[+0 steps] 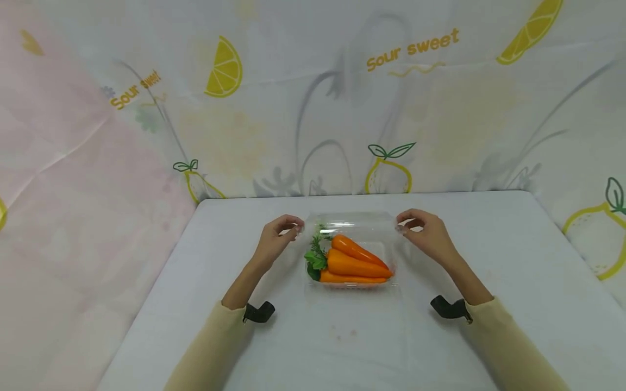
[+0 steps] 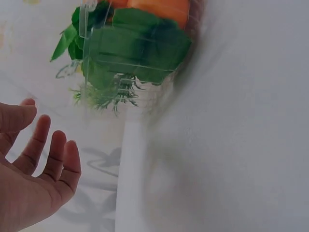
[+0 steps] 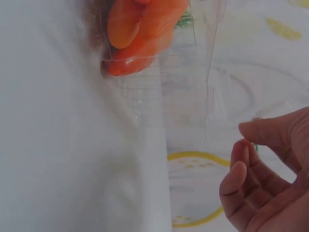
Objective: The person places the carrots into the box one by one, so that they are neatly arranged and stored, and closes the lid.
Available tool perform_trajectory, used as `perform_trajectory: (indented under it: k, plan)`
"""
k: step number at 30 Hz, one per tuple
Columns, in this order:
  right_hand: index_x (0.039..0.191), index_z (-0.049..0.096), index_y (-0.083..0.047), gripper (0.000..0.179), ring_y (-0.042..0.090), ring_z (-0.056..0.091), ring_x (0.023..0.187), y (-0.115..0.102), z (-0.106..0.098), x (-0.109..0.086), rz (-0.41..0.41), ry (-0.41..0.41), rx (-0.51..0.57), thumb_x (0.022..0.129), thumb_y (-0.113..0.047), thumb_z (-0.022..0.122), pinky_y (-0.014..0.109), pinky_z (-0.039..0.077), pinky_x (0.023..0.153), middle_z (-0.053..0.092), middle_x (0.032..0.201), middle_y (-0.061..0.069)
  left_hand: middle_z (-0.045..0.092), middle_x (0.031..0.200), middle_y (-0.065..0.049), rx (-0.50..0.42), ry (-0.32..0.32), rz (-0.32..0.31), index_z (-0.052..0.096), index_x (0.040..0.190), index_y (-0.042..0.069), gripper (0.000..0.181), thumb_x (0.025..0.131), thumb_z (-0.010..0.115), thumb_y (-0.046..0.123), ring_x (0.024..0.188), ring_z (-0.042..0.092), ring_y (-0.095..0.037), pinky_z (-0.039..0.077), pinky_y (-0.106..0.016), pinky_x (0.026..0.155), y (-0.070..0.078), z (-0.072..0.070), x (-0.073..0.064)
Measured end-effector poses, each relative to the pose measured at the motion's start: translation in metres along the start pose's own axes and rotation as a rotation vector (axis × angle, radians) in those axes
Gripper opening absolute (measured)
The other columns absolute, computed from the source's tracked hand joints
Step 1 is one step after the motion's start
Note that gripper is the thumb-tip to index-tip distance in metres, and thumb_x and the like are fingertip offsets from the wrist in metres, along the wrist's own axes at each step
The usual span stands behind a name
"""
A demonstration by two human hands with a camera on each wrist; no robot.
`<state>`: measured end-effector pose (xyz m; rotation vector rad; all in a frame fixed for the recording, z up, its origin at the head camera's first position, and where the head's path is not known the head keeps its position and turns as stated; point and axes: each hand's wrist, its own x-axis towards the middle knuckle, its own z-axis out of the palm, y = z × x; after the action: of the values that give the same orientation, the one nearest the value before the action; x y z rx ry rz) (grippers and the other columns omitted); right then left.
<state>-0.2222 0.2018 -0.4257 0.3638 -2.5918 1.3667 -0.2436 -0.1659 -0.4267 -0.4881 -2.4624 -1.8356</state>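
Observation:
A clear plastic box (image 1: 352,286) holds several orange carrots (image 1: 359,265) with green leafy tops (image 1: 317,259). Its clear lid (image 1: 349,224) shows bright glare along the back. At the lid's back left corner, my left hand (image 1: 277,234) pinches with thumb and forefinger. My right hand (image 1: 427,234) does the same at the back right corner. Both wrist views show thumb and forefinger meeting while the other fingers lie loosely bent. Through the box's left side I see dark green leaves (image 2: 140,43), and through its right side the carrot tips (image 3: 130,63).
The box stands on a white table (image 1: 342,336). Close behind the table's far edge hangs a pale cloth (image 1: 303,108) printed with lemons and words. Black wrist straps (image 1: 259,312) show at both beige sleeves (image 1: 210,347).

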Motion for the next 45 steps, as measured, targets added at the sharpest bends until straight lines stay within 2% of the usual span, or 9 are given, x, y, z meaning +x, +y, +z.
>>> perform_trajectory:
  k: [7, 11, 14, 19, 22, 27, 31, 38, 45]
  plan:
    - [0.102, 0.072, -0.013, 0.011, 0.022, 0.064, 0.087, -0.008, -0.007, -0.024, -0.05, -0.092, -0.044, 0.091, -0.011, 0.071, 0.028, 0.049, 0.061, 0.068, 0.103, 0.003, 0.066, 0.119, -0.01, 0.106, -0.081, 0.0, 0.068, 0.119, 0.005, 0.022, 0.1, 0.06, 0.012, 0.107, 0.059, -0.025, 0.054, -0.03, 0.079, 0.016, -0.004, -0.035]
    - [0.105, 0.072, -0.012, 0.013, 0.02, 0.064, 0.087, -0.011, -0.012, -0.038, -0.063, -0.158, -0.072, 0.092, -0.012, 0.072, 0.028, 0.05, 0.063, 0.068, 0.105, 0.001, 0.062, 0.125, -0.011, 0.118, -0.098, -0.063, 0.063, 0.125, 0.003, 0.026, 0.101, 0.059, 0.013, 0.111, 0.058, -0.028, 0.054, -0.034, 0.081, 0.016, -0.002, -0.052]
    - [0.107, 0.072, -0.012, 0.016, 0.019, 0.064, 0.088, -0.014, -0.016, -0.047, -0.025, -0.206, -0.067, 0.092, -0.019, 0.072, 0.029, 0.052, 0.065, 0.069, 0.106, -0.001, 0.057, 0.131, -0.014, 0.074, -0.12, -0.145, 0.059, 0.13, 0.001, 0.033, 0.101, 0.059, 0.017, 0.116, 0.057, -0.031, 0.055, -0.037, 0.082, 0.014, -0.002, -0.063]
    - [0.108, 0.071, -0.014, 0.021, 0.018, 0.063, 0.089, -0.022, -0.017, -0.056, 0.029, -0.257, -0.047, 0.093, -0.03, 0.071, 0.032, 0.052, 0.068, 0.069, 0.104, -0.003, 0.052, 0.135, -0.019, -0.076, -0.174, -0.284, 0.053, 0.133, -0.001, 0.043, 0.1, 0.061, 0.026, 0.116, 0.057, -0.037, 0.057, -0.04, 0.078, 0.017, 0.002, -0.077]
    - [0.106, 0.07, -0.016, 0.021, 0.017, 0.062, 0.088, -0.025, -0.015, -0.06, 0.042, -0.257, -0.057, 0.092, -0.033, 0.072, 0.031, 0.052, 0.067, 0.068, 0.101, -0.004, 0.052, 0.132, -0.021, -0.14, -0.194, -0.351, 0.048, 0.136, -0.001, 0.048, 0.099, 0.062, 0.027, 0.112, 0.06, -0.037, 0.058, -0.041, 0.075, 0.019, 0.009, -0.081]
    - [0.11, 0.065, -0.01, 0.028, 0.018, 0.062, 0.088, -0.028, -0.01, -0.065, 0.049, -0.252, -0.067, 0.091, -0.028, 0.073, 0.031, 0.051, 0.068, 0.064, 0.101, 0.001, 0.055, 0.125, -0.022, -0.174, -0.194, -0.431, 0.037, 0.142, -0.001, 0.058, 0.098, 0.064, 0.026, 0.103, 0.065, -0.033, 0.058, -0.041, 0.071, 0.021, 0.017, -0.085]
    - [0.121, 0.055, -0.004, 0.042, 0.02, 0.062, 0.089, -0.03, -0.008, -0.066, 0.132, -0.288, -0.032, 0.092, -0.028, 0.072, 0.033, 0.051, 0.068, 0.063, 0.1, 0.004, 0.06, 0.115, -0.021, -0.209, -0.187, -0.484, 0.037, 0.14, -0.003, 0.055, 0.099, 0.062, 0.024, 0.095, 0.067, -0.03, 0.058, -0.038, 0.069, 0.022, 0.02, -0.085]
    - [0.129, 0.034, 0.0, 0.053, 0.027, 0.063, 0.08, -0.034, -0.006, -0.066, 0.359, -0.445, 0.206, 0.096, -0.026, 0.066, 0.032, 0.048, 0.054, 0.07, 0.099, 0.011, 0.066, 0.094, -0.012, -0.248, -0.17, -0.503, 0.036, 0.138, -0.002, 0.049, 0.099, 0.058, 0.016, 0.08, 0.067, -0.02, 0.058, -0.035, 0.064, 0.023, 0.025, -0.083]
    - [0.121, 0.027, 0.001, 0.046, 0.021, 0.065, 0.076, -0.033, 0.001, -0.065, 0.42, -0.49, 0.392, 0.097, -0.016, 0.062, 0.027, 0.049, 0.055, 0.072, 0.092, 0.016, 0.068, 0.087, -0.009, -0.289, -0.148, -0.498, 0.032, 0.141, -0.004, 0.053, 0.096, 0.058, 0.008, 0.076, 0.067, -0.018, 0.056, -0.033, 0.061, 0.025, 0.029, -0.08]
